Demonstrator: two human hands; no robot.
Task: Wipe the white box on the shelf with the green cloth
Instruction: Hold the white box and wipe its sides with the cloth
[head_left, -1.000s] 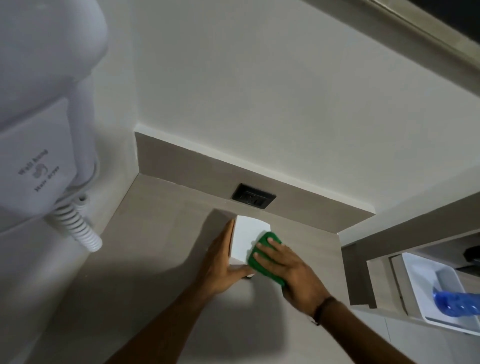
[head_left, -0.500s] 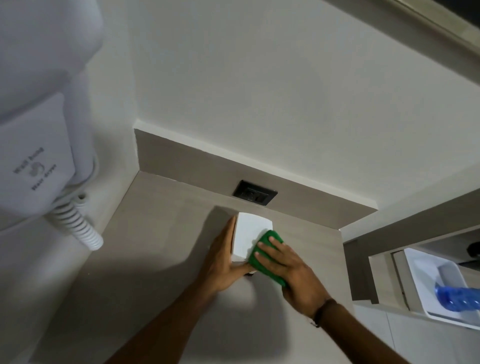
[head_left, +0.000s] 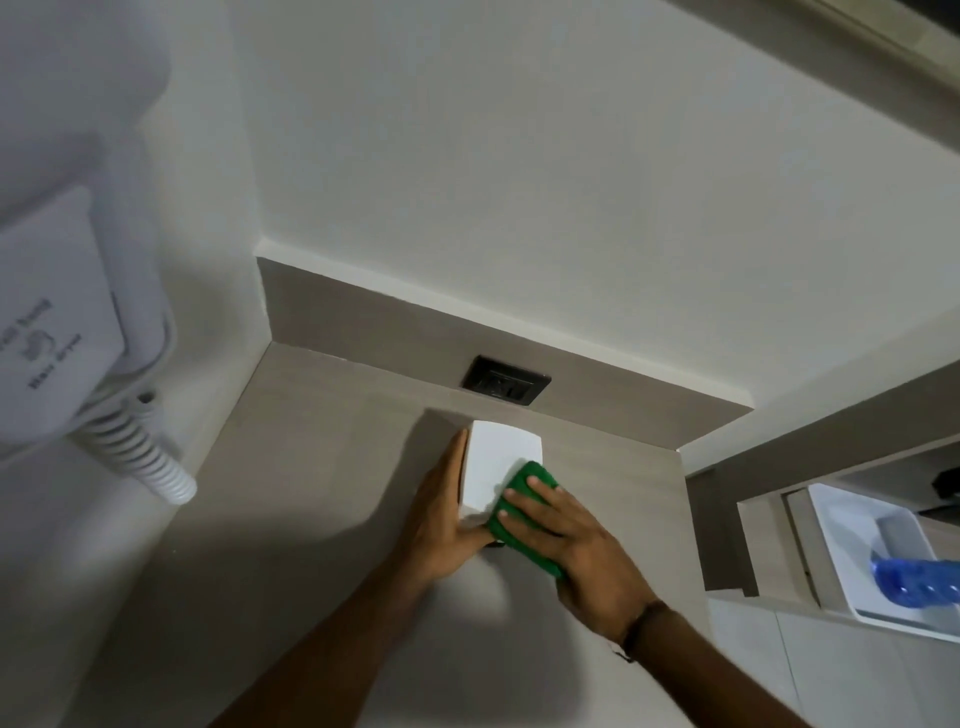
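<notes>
A white box (head_left: 498, 460) stands on the beige shelf (head_left: 322, 467) just in front of the back panel. My left hand (head_left: 441, 519) grips the box along its left side and near corner. A green cloth (head_left: 524, 512) lies pressed on the box's top right part under the spread fingers of my right hand (head_left: 576, 551). The cloth covers the box's near right corner, and a dark band circles my right wrist.
A black wall socket (head_left: 505, 387) sits in the back panel behind the box. A white wall-hung hair dryer (head_left: 67, 249) with a coiled cord (head_left: 140, 449) hangs at the left. At the right, a white tray (head_left: 852, 551) holds a blue bottle (head_left: 914, 579).
My right hand and the green cloth have shifted slightly across the box top. The left hand keeps its hold on the box, and the view has drifted a little.
</notes>
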